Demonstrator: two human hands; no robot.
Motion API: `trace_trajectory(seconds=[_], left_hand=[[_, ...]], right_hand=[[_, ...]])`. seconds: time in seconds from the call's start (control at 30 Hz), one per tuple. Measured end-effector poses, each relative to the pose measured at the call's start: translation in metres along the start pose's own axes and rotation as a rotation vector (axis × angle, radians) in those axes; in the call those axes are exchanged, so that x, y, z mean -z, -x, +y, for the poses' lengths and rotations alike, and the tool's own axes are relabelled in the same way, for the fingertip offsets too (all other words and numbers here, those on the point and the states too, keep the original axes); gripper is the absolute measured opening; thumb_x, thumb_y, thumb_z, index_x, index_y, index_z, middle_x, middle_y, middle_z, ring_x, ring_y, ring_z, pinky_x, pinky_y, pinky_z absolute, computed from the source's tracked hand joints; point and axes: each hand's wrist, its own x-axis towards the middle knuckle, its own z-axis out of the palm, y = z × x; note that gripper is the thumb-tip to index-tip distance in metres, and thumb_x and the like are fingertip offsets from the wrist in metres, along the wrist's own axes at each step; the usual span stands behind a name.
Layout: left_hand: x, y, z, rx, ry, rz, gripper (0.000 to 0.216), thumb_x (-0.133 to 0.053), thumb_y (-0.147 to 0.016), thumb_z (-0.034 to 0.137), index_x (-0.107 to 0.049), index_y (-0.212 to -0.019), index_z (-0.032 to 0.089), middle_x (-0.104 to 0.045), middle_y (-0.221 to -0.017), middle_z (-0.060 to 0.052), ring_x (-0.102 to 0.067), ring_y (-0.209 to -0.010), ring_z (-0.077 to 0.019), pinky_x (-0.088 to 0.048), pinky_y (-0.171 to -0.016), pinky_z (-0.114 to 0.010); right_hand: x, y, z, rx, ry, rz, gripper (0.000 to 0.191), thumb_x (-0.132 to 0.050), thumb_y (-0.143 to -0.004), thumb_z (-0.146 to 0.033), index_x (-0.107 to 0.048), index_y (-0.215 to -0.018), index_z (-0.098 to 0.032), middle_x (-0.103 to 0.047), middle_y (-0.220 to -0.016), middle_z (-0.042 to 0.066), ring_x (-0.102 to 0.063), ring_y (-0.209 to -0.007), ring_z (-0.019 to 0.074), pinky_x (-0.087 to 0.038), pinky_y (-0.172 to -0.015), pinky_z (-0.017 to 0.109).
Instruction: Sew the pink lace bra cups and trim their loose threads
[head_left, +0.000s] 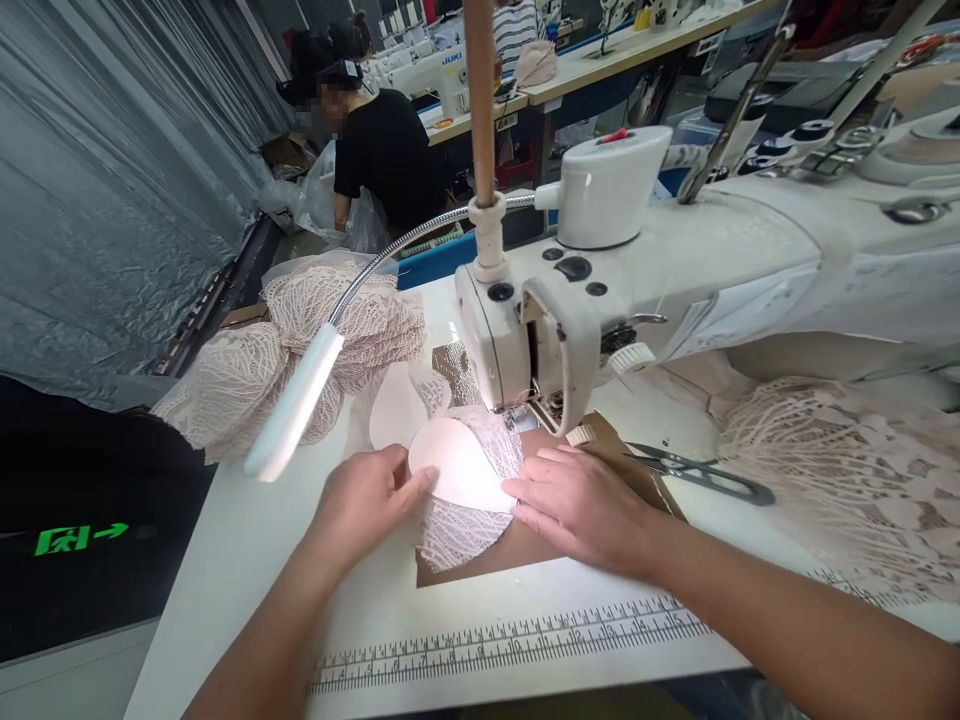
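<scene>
A pale padded cup (pixel 459 467) lies on a piece of beige lace (pixel 457 535) just in front of the needle area of a white sewing machine (pixel 675 260). My left hand (pixel 367 500) pinches the cup's left edge with closed fingers. My right hand (pixel 581 505) lies flat with its fingers stretched out, pressing on the cup's right edge and the lace. Both pieces rest on a brown cardboard sheet (pixel 525 555) on the white table (pixel 247 540).
A pile of lace pieces (pixel 300 340) sits at the back left under a gooseneck lamp (pixel 296 405). More lace (pixel 840 470) lies at the right, with scissors (pixel 697 470) beside it. A ruler strip (pixel 510 640) runs along the table's front. Another person (pixel 375 140) works behind.
</scene>
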Motion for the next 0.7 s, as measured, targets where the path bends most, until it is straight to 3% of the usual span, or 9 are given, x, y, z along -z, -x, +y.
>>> trace_trajectory(seconds=[0.07,0.2,0.27,0.37,0.43,0.53,0.7], left_hand=[[-0.011,0.001,-0.006,-0.009,0.297,-0.069,0.039,-0.05,-0.083,0.051,-0.051,-0.065,0.017,-0.052,-0.059,0.002,-0.049,-0.055,-0.0131,-0.03,-0.049,-0.021],[-0.027,-0.006,-0.003,0.022,0.759,-0.048,0.027,-0.059,-0.079,0.042,-0.058,-0.088,0.016,-0.063,-0.081,-0.002,-0.058,-0.076,-0.0168,-0.045,-0.065,-0.025],[-0.03,-0.012,0.002,0.052,0.896,-0.056,0.038,-0.068,-0.073,0.039,-0.058,-0.102,0.016,-0.066,-0.093,-0.005,-0.061,-0.086,-0.0202,-0.049,-0.072,-0.029],[-0.03,-0.021,0.009,0.051,1.051,-0.214,0.052,-0.073,-0.069,0.036,-0.059,-0.112,0.012,-0.067,-0.107,-0.012,-0.062,-0.098,-0.0264,-0.05,-0.083,-0.036],[-0.029,-0.023,0.012,-0.003,1.074,-0.287,0.053,-0.072,-0.071,0.035,-0.06,-0.116,0.012,-0.065,-0.115,-0.013,-0.059,-0.107,-0.0286,-0.047,-0.09,-0.038],[-0.029,-0.022,0.014,-0.082,0.984,-0.244,0.052,-0.069,-0.075,0.035,-0.058,-0.122,0.014,-0.062,-0.122,-0.011,-0.055,-0.114,-0.0286,-0.044,-0.096,-0.037],[-0.038,-0.022,0.015,-0.067,0.871,-0.189,0.047,-0.068,-0.076,0.035,-0.059,-0.117,0.015,-0.067,-0.112,-0.008,-0.061,-0.104,-0.0267,-0.048,-0.087,-0.034]], right_hand=[[0.0,0.001,-0.001,0.01,0.01,-0.036,0.02,-0.044,-0.09,-0.022,-0.064,-0.088,-0.017,-0.056,-0.075,0.003,-0.044,-0.071,0.0152,-0.033,-0.067,0.029],[0.001,0.001,-0.003,0.034,0.021,-0.061,0.018,-0.045,-0.09,-0.022,-0.062,-0.086,-0.018,-0.057,-0.075,0.002,-0.043,-0.071,0.0157,-0.032,-0.068,0.03],[0.002,0.0,-0.003,0.045,0.025,-0.059,0.017,-0.046,-0.09,-0.022,-0.063,-0.089,-0.019,-0.058,-0.076,0.002,-0.043,-0.071,0.0157,-0.031,-0.068,0.03],[0.002,0.001,-0.001,0.054,0.02,-0.033,0.019,-0.046,-0.091,-0.022,-0.064,-0.093,-0.019,-0.06,-0.077,0.002,-0.045,-0.071,0.0155,-0.032,-0.068,0.029],[0.0,0.002,0.001,0.044,0.023,0.02,0.02,-0.046,-0.091,-0.024,-0.065,-0.095,-0.017,-0.06,-0.076,0.003,-0.047,-0.071,0.0156,-0.033,-0.067,0.029],[-0.002,0.002,0.005,0.015,0.035,0.082,0.022,-0.048,-0.09,-0.027,-0.065,-0.099,-0.016,-0.06,-0.078,0.004,-0.049,-0.072,0.016,-0.034,-0.066,0.029],[-0.003,0.001,0.005,0.031,0.046,-0.034,0.02,-0.048,-0.09,-0.029,-0.065,-0.092,-0.018,-0.057,-0.078,0.004,-0.046,-0.072,0.0164,-0.033,-0.068,0.03]])
